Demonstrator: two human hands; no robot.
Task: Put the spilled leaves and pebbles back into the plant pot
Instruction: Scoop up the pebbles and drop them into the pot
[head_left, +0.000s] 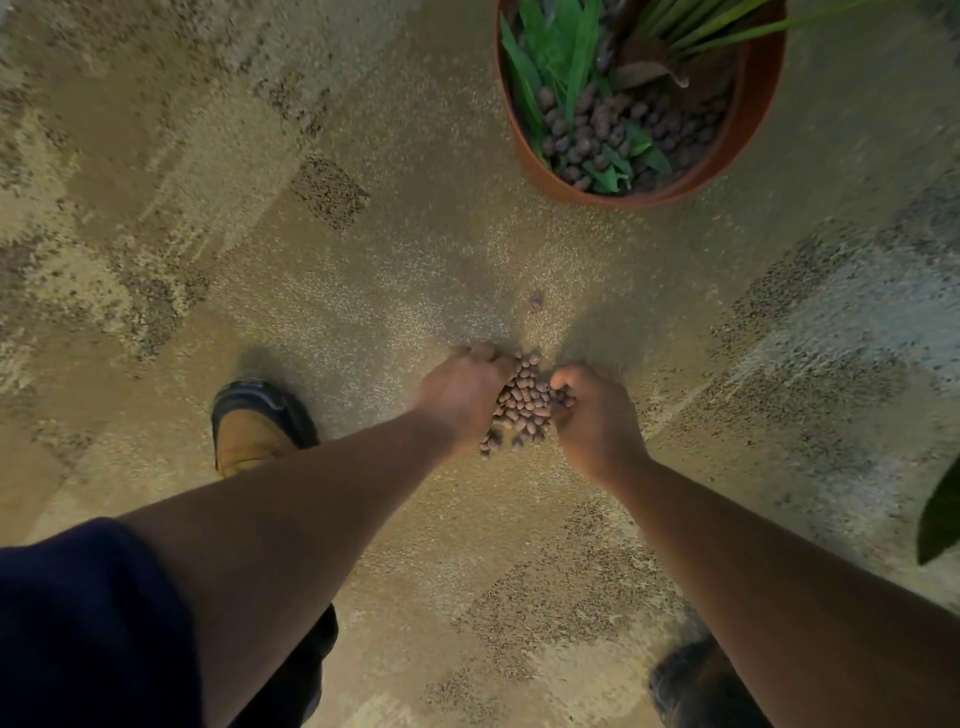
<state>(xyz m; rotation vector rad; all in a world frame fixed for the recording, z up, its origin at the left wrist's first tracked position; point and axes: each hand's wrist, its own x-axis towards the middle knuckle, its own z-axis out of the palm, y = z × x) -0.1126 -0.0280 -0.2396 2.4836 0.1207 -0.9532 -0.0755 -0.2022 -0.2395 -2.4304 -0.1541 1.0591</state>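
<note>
Pebbles (522, 402) lie heaped between left hand (462, 397) and right hand (595, 418), both curled, cupping them.

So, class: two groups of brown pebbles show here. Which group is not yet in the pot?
The pebbles heaped between the left hand and right hand, low over the carpet. The other group already lies inside the plant pot among green leaves.

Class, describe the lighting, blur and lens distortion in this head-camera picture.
Head view: dim, warm yellowish light; soft shadows beside both hands; the left hand and pebbles are slightly motion-blurred; wide-angle bending stretches the forearms and tilts the plant pot near the edge.
</note>
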